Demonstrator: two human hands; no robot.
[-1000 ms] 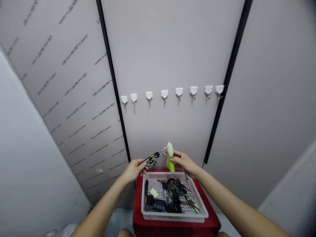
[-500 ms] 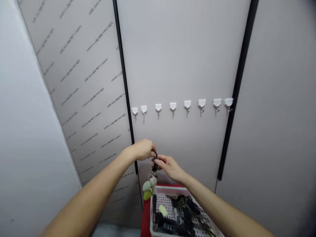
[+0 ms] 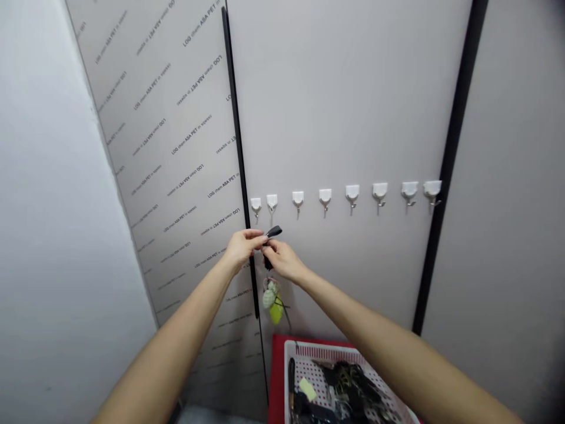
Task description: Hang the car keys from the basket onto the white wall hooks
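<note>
Up comes our keychain (image 3: 274, 309), raised from near the basket (image 3: 339, 350) to below our 8 hooks (image 3: 325, 194)! Our left hand (image 3: 239, 248) pinches the strap; our right hand (image 3: 285, 260) clamps it alongside, leaving the loop (image 3: 275, 230) poking free above our fingers, nearer the hooks.

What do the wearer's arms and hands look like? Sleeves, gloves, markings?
Left hand and right hand: bare, five-fingered, no gloves, no rings visible. Left arm and right arm: slim, no sleeves in view, no watch, bands, cables or visible markings.
</note>
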